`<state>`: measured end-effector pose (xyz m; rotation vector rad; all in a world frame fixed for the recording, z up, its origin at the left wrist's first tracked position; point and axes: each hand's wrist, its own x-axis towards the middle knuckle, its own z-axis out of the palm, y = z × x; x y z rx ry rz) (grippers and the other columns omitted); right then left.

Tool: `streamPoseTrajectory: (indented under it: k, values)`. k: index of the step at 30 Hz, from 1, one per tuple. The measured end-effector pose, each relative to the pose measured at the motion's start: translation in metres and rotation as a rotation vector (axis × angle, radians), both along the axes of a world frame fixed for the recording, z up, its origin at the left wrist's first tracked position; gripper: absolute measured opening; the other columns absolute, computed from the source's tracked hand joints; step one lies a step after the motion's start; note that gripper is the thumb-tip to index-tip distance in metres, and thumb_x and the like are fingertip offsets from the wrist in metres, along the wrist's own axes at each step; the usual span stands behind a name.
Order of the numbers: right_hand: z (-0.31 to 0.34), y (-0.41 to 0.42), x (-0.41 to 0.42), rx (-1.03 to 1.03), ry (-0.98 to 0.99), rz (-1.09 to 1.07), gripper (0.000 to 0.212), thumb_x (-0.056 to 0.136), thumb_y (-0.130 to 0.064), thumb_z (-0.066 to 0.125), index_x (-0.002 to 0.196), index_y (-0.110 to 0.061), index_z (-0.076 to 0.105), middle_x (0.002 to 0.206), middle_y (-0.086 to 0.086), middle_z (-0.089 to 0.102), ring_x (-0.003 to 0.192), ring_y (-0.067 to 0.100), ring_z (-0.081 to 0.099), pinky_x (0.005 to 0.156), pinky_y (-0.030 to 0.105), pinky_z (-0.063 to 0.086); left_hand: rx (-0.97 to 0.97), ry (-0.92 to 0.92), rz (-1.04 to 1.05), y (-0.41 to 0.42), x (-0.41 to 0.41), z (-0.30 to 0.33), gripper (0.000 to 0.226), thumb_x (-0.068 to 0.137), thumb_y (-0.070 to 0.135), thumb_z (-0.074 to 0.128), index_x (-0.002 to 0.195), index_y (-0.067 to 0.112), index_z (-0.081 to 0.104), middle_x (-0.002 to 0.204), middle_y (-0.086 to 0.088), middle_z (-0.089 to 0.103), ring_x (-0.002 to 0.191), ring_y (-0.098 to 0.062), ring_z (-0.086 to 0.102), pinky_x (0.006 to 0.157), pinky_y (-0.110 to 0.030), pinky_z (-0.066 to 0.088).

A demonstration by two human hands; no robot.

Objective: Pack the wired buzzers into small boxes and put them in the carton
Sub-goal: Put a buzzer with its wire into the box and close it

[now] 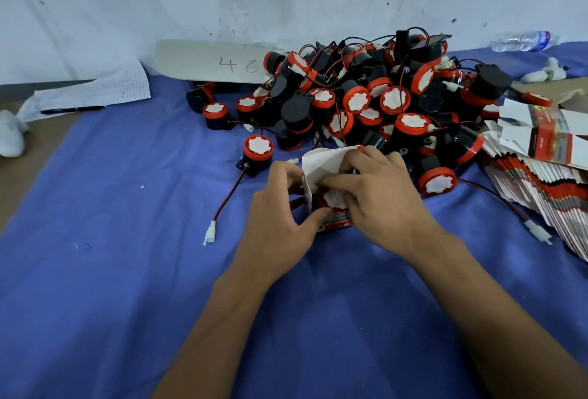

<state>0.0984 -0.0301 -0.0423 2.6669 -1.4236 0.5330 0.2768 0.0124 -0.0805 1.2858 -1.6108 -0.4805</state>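
Centre of blue cloth (95, 271): small box (334, 219) pinched at its side by left hand (280, 207); right hand (378, 188) fingers curled over buzzer (334, 198), pressing it in. Tuck wire before folding white flap (321, 160). Carton not visible.

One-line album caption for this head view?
Both hands tuck a buzzer into a box beside the pile.
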Motion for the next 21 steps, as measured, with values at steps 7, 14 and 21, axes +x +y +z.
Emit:
streamPoseTrajectory:
  k: [7, 14, 21]
  values:
    - [-0.002, -0.001, 0.001, -0.012, -0.034, 0.061, 0.051, 0.092, -0.019, 0.041, 0.130, -0.041, 0.067, 0.100, -0.002, 0.055, 0.100, 0.022, 0.049, 0.080, 0.035, 0.018, 0.016, 0.029, -0.013, 0.000, 0.008, 0.002, 0.051, 0.082, 0.019, 0.088, 0.116, 0.024, 0.051, 0.111, 0.018, 0.068, 0.111, 0.006, 0.063, 0.081, -0.007, 0.050]
    - [-0.001, 0.001, 0.007, -0.061, 0.005, 0.063, 0.050, 0.088, -0.027, 0.039, 0.127, -0.034, 0.070, 0.100, 0.001, 0.058, 0.104, 0.026, 0.050, 0.081, 0.035, 0.018, 0.023, 0.056, -0.047, -0.001, 0.010, 0.003, 0.047, 0.081, 0.021, 0.089, 0.113, 0.022, 0.055, 0.110, 0.016, 0.069, 0.110, 0.003, 0.065, 0.083, -0.010, 0.051]
    - [-0.003, -0.002, 0.012, -0.034, 0.012, 0.103, 0.039, 0.095, -0.018, 0.054, 0.129, -0.028, 0.068, 0.106, -0.003, 0.060, 0.111, 0.023, 0.054, 0.088, 0.040, 0.033, 0.165, 0.289, -0.097, -0.003, 0.016, 0.003, 0.038, 0.088, 0.000, 0.078, 0.118, 0.010, 0.057, 0.114, -0.004, 0.073, 0.109, -0.016, 0.071, 0.090, -0.028, 0.058]
